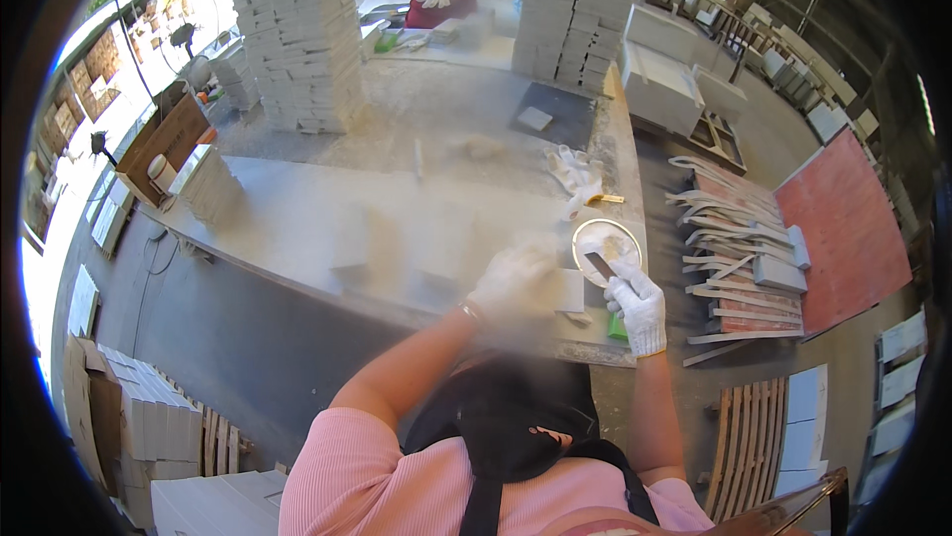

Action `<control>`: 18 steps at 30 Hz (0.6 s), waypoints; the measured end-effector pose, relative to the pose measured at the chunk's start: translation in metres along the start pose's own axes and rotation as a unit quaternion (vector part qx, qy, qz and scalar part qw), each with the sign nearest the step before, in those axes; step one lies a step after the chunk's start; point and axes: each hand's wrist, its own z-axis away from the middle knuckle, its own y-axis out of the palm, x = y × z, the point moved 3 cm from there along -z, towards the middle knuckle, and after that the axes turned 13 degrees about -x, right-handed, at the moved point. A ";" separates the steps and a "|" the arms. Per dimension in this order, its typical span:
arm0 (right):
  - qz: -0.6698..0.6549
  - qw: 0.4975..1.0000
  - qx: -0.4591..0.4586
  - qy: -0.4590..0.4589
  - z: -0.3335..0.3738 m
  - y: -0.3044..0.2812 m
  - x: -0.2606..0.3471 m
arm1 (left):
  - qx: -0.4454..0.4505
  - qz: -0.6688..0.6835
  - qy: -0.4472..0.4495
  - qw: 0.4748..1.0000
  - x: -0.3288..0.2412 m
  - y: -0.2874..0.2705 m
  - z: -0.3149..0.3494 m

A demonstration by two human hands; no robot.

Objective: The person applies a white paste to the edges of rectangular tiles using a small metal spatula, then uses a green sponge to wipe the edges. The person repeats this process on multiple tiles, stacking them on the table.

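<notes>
Right now, the gloved right hand grips a dark flat tool over the bowl. Left of the bowl, the gloved left hand is beside a white tile; blur and dust hide whether it holds anything. That tile sits near-left of the bowl. Loose gloves lie beyond the bowl.
</notes>
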 end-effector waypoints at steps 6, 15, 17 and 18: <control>-0.040 0.999 -0.001 -0.009 0.022 0.005 0.005 | -0.057 -0.023 0.030 0.998 -0.002 -0.002 0.002; -0.094 0.994 0.005 -0.061 0.050 0.014 0.043 | 0.001 -0.057 0.018 0.998 -0.012 -0.010 -0.006; -0.076 0.996 -0.001 -0.050 0.055 0.008 0.047 | 0.009 -0.051 0.015 0.999 -0.014 -0.010 -0.009; -0.064 0.996 -0.004 -0.060 0.056 0.005 0.049 | 0.031 -0.057 0.004 0.998 -0.012 -0.008 -0.009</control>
